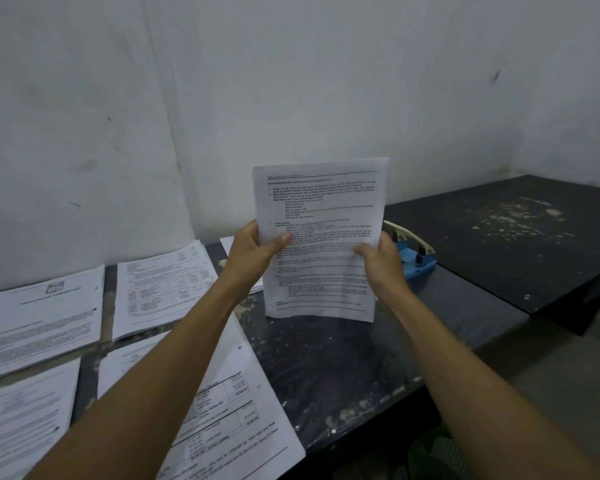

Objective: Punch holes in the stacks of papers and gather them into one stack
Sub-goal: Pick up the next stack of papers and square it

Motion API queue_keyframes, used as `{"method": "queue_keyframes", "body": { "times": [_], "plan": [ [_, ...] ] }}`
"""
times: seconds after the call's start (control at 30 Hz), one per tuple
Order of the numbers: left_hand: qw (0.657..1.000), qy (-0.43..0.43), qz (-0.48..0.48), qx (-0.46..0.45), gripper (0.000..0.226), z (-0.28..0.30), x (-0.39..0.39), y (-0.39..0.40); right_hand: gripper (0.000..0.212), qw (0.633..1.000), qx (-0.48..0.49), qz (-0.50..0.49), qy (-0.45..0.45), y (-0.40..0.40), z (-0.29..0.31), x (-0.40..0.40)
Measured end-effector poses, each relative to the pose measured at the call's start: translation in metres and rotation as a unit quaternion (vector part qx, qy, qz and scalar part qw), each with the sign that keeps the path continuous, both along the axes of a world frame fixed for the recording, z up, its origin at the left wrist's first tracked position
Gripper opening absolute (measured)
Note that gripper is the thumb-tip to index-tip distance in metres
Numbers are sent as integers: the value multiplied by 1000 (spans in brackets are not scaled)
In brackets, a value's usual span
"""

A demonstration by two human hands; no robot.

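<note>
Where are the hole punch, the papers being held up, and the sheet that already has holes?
hole punch [417, 257]: head view, blue base.
held papers [321, 209]: head view, printed upper half.
punched sheet [257, 368]: head view, right margin between holes.

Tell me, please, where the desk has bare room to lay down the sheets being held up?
Bare dark desk lies below the held sheets, between the punched stack and the desk's right edge. The raised black surface beyond the hole punch is also bare. The left side is crowded with paper stacks.

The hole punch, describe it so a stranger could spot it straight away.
On the dark table, look right of the paper stack held upright in both hands. The hole punch sits just behind the right hand: blue base, cream lever, the only coloured thing among white papers.
</note>
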State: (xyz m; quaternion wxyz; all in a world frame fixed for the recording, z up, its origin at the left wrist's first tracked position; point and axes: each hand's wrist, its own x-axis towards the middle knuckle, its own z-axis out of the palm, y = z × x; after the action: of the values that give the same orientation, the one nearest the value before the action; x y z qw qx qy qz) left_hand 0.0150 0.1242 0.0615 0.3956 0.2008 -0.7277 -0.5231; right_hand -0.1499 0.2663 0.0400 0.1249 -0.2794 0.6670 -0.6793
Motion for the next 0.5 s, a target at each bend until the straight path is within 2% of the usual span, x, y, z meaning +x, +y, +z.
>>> {"method": "queue_keyframes", "body": {
  "times": [0.27, 0.5],
  "plan": [
    [1000, -12, 6, 3, 22, -7, -13, -5, 18, 998, -14, 51, -33, 13, 2, -15],
    [1000, 24, 12, 11, 20, 2, -19, -3, 17, 997, -66, 21, -18, 11, 11, -17]
  ]
}}
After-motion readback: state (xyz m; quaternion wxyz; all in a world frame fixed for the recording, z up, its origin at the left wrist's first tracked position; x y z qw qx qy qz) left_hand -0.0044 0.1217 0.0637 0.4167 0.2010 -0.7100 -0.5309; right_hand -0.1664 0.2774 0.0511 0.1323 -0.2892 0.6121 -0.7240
